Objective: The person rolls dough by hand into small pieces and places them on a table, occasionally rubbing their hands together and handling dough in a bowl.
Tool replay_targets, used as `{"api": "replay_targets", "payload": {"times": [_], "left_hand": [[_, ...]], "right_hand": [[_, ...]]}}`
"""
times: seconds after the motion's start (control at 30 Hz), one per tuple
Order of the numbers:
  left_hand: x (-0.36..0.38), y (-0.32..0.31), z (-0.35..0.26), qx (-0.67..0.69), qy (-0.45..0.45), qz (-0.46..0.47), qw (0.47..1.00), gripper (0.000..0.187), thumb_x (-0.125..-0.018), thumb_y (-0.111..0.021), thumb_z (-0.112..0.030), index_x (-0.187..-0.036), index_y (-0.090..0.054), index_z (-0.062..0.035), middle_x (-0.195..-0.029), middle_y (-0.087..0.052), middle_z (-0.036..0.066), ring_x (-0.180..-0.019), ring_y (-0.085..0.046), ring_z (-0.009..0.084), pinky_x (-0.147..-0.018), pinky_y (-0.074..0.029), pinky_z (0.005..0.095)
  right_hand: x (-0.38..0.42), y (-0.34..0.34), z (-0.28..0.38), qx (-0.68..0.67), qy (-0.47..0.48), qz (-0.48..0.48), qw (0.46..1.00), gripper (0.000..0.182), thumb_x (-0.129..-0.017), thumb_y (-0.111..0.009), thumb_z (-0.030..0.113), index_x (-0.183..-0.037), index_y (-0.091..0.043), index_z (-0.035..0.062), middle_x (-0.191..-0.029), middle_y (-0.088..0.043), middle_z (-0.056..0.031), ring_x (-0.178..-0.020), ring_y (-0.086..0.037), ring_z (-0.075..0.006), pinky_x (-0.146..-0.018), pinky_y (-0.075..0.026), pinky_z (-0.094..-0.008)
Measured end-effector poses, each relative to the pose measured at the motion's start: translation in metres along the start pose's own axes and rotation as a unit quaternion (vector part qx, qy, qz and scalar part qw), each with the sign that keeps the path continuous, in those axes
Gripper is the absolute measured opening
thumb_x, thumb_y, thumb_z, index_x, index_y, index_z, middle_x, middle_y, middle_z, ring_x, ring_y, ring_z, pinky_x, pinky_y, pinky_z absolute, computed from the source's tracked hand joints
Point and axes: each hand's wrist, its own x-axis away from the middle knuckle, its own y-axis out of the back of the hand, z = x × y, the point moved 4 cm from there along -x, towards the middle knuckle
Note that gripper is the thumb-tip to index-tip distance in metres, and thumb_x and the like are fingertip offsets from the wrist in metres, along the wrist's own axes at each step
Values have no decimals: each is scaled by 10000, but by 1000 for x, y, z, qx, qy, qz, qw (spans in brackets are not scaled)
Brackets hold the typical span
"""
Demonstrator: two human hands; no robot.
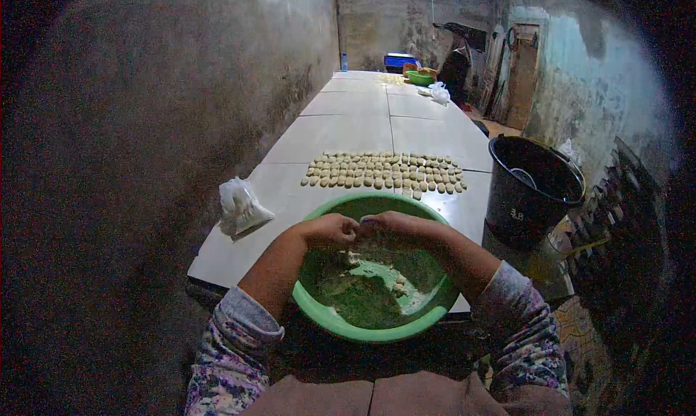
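A green basin sits right in front of me at the table's near end. White powder lies in its bottom, with a few small pale lumps among it. Over the basin's far half, my left hand and my right hand are close together with fingers curled inward. Anything between the fingertips is hidden or too small to make out. Just beyond the basin, rows of small pale dough-like pieces are laid out on the white table.
A knotted clear bag of white powder rests to the left. On the right stands a black bucket. Farther off are a white plastic bag, a green bowl, a blue crate and a person in dark clothes. A wall borders the left side.
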Motion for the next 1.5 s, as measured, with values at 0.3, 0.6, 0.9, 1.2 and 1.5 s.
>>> {"api": "replay_targets", "payload": {"times": [0.3, 0.6, 0.9, 1.2, 1.5], "left_hand": [[7, -5, -23, -23, 37, -25, 999, 330, -793, -676, -255, -1016, -635, -16, -951, -661, 100, -848, -603, 152, -777, -472, 315], [0, -6, -23, -54, 27, -8, 998, 442, -792, -664, -430, -976, -644, -29, -874, -669, 98, -739, -629, 190, -679, -501, 343], [7, -8, -22, -44, 19, 4, 999, 507, -806, -630, -473, -1039, -620, -23, -901, -662, 125, -785, -631, 201, -682, -505, 347], [4, -4, -27, -21, 47, -1, 999, 457, -824, -626, -423, -974, -622, 8, -885, -666, 107, -789, -613, 176, -727, -492, 328], [14, -4, -40, 33, 74, 1, 997, 378, -860, -606, -348, -1031, -601, -11, -932, -656, 88, -849, -595, 147, -767, -477, 302]], "right_hand": [[10, -1, -4, 18, 26, 2, 999, 216, -811, -536, 115, -1005, -613, 63, -881, -640, -38, -773, -585, -109, -700, -473, -286], [-5, 11, -34, -25, 65, 12, 997, 237, -799, -585, 157, -1010, -598, 49, -884, -640, -65, -763, -587, -118, -702, -481, -287], [-17, 15, -106, -182, 0, -55, 982, 228, -797, -593, 148, -995, -575, 36, -882, -634, -80, -764, -553, -111, -711, -463, -322], [-1, 13, -25, 136, 58, 19, 989, 218, -773, -589, 124, -971, -618, 38, -807, -641, -41, -717, -568, -98, -645, -467, -311], [8, 6, -5, 177, -36, 66, 981, 333, -769, -585, 103, -1101, -602, 105, -955, -656, -117, -769, -632, -209, -710, -485, -374]]}}
